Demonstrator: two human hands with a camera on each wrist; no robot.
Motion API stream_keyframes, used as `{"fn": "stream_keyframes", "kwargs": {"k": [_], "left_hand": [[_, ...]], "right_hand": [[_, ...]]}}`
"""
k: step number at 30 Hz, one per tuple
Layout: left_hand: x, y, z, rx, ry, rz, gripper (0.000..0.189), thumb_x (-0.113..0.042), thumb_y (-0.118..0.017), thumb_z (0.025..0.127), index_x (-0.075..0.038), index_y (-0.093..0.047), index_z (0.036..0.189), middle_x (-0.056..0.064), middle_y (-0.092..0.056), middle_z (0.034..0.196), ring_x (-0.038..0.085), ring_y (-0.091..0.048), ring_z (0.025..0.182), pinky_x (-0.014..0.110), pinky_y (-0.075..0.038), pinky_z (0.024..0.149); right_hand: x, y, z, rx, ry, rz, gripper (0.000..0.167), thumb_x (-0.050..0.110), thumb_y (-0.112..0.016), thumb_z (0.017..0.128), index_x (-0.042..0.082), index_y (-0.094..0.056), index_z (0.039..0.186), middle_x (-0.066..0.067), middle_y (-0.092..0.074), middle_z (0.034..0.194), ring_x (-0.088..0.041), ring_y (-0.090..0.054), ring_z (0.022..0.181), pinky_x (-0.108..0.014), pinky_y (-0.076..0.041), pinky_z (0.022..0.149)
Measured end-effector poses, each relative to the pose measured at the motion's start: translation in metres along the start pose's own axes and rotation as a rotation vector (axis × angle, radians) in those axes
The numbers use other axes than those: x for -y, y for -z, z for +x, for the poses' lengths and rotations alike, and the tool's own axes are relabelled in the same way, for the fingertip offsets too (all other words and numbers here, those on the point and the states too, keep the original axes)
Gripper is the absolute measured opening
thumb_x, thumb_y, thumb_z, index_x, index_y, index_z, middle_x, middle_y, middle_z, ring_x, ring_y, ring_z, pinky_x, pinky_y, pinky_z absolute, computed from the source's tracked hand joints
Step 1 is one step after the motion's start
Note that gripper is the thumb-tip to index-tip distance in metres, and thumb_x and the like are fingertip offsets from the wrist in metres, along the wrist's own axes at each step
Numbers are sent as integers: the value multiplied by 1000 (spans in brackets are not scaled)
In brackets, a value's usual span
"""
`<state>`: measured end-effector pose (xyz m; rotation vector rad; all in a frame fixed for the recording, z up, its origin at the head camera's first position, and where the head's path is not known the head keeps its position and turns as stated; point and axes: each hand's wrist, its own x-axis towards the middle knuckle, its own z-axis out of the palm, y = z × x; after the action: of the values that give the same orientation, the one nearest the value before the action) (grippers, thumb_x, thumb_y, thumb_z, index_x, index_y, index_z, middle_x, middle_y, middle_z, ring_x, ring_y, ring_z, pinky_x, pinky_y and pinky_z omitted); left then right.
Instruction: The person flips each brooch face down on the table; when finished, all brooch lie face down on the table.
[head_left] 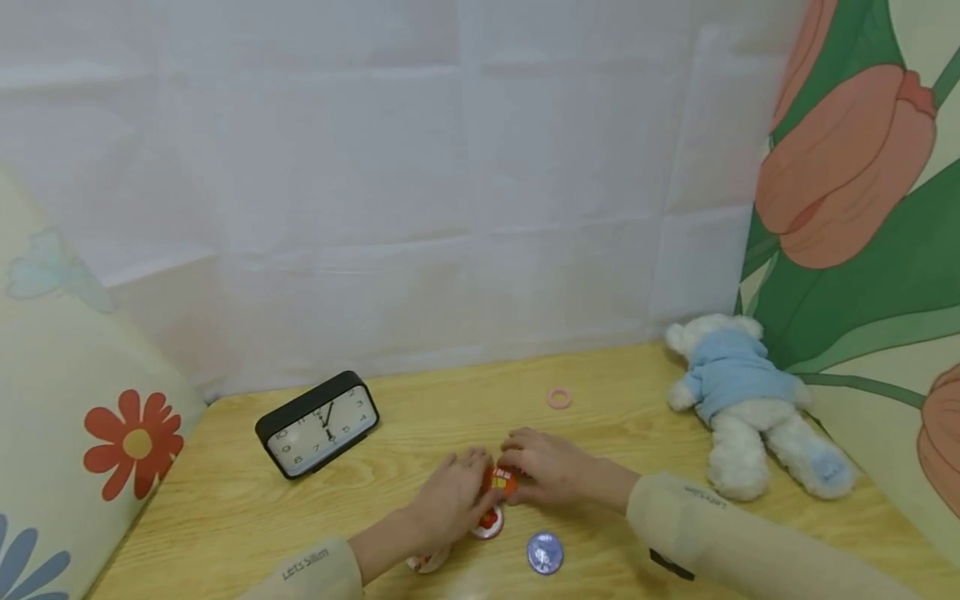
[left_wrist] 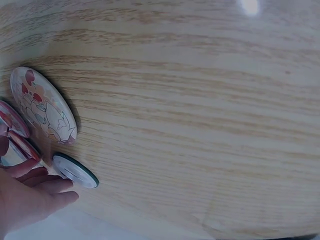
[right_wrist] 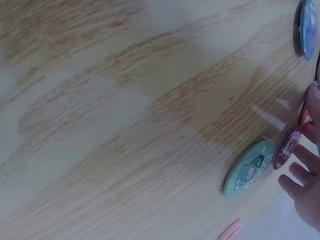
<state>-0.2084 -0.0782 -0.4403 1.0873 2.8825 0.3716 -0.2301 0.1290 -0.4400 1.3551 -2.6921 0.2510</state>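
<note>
With left hand (head_left: pixel 452 500) and right hand (head_left: pixel 551 468) nearly meeting, flanks a red badge (head_left: pixel 502 482) from either side, fingertips close in; whether pinched or merely touched, cannot tell. Looks glossy and rounded, bright red with yellow and white markings. Sits between both hands at the wooden counter (head_left: pixel 450 408), just beyond a white-rimmed badge (head_left: pixel 490 522) with a red design, near a blue-violet badge (head_left: pixel 545 553).

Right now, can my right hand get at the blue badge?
Likely yes: the blue badge lies uncovered on the table near your right hand, with nothing visible between, though that hand seems busy with the orange badge.
</note>
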Motion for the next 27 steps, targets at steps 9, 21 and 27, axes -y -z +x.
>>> {"fn": "stream_keyframes", "kwargs": {"k": [9, 21, 27], "left_hand": [[4, -6, 3, -100, -53, 60, 52, -35, -60, 97, 10, -56, 123, 25, -59, 123, 36, -54, 119, 54, -45, 100], [6, -7, 7, -180, -108, 108, 40, -30, -67, 93, 7, -62, 106, 18, -63, 104, 31, -61, 102, 49, -52, 89], [-1, -3, 6, -61, -3, 60, 57, -34, -69, 91, 13, -57, 121, 30, -57, 125, 41, -52, 121, 55, -44, 101]], "right_hand": [[2, -2, 4, -35, 9, -62, 45, 42, -64, 92, 3, -65, 116, -16, -62, 120, -32, -55, 118, -43, -42, 106], [5, -3, 5, -10, -62, -24, 39, 32, -69, 90, 3, -65, 116, -15, -62, 122, -34, -54, 121, -42, -40, 108], [4, -4, 6, -1, -75, -27, 38, 32, -69, 90, 4, -65, 116, -15, -61, 123, -34, -54, 121, -42, -41, 107]]}}
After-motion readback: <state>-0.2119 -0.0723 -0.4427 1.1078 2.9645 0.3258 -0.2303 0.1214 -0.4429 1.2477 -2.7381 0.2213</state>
